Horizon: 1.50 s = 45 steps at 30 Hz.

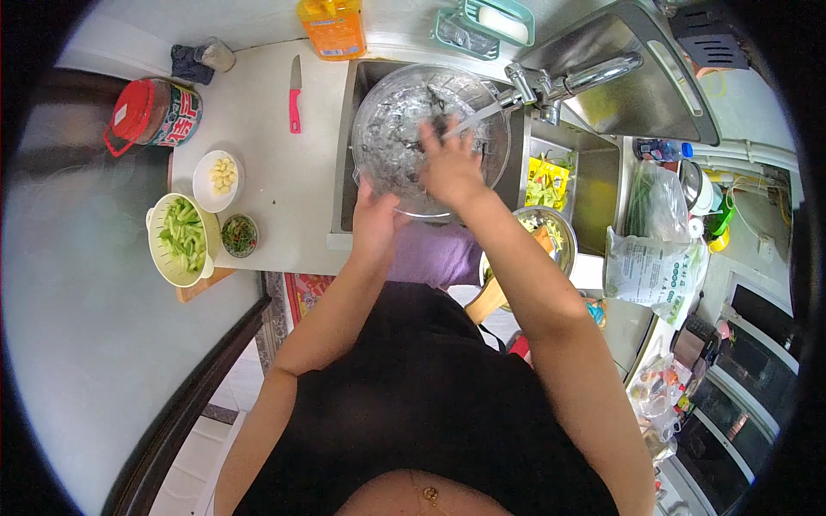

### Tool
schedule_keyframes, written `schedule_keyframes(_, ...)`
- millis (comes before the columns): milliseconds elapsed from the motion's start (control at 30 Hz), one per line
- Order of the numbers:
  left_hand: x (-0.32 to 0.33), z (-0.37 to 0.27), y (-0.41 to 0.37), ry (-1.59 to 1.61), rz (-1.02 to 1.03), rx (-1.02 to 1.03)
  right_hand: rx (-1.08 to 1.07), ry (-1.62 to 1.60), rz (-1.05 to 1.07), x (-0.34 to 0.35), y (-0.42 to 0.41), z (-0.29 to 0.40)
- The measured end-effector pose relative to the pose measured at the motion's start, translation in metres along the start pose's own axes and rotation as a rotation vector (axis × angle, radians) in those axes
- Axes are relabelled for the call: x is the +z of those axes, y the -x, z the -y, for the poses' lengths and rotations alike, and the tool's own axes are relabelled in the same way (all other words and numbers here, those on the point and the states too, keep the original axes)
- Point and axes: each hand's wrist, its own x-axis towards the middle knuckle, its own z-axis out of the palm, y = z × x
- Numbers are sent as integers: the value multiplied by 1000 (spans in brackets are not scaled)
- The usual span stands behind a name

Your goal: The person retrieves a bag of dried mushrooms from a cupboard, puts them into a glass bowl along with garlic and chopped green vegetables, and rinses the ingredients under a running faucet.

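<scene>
A large clear plastic bowl point(368, 161) rests over the left basin of a steel sink point(346, 129). Churning water and dark strips point(435, 100) of some food fill it. My left hand point(376, 209) grips the bowl's near left rim, thumb on the inside. Over the water my right hand point(455, 161) has its fingers spread, slightly blurred, touching the surface near the dark strips; nothing is plainly held in it. From the chrome faucet point(526, 87), a stream of water point(474, 121) runs down onto its fingers.
A pink-handled knife point(295, 109) lies left of the sink. Further left stand a white bowl of garlic cloves point(203, 197), a colander of cut green vegetable point(210, 232) and a small herb bowl point(239, 236). A metal bowl point(568, 242) sits by my right forearm; vegetable scraps point(545, 187) lie in the right basin.
</scene>
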Motion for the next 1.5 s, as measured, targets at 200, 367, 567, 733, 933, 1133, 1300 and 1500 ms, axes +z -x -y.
schedule_keyframes(200, -3, -4, 2, -11, -16, 23, -211, -37, 28, -1, 6, -5)
schedule_keyframes(367, -13, -16, 12, -9, -137, 83, -14, -251, -166, -38, 15, 14)
schedule_keyframes(567, -22, -21, 21, -5, -193, 174, -10, -351, -436, 25, -16, 11)
schedule_keyframes(733, -26, -32, 30, -97, -241, 298, -36, -420, -451, 37, -30, 47)
schedule_keyframes(933, -19, -53, 38, -210, -348, 402, -143, -483, -597, 53, -57, 75)
schedule_keyframes(1133, -18, -72, 45, -249, -358, 494, -125, -686, -550, 41, -67, 103)
schedule_keyframes(1300, -20, -83, 44, -368, -326, 655, -98, -843, -608, 30, -79, 124)
schedule_keyframes(1500, -15, -93, 45, -476, -315, 774, -192, -982, -677, 23, -87, 135)
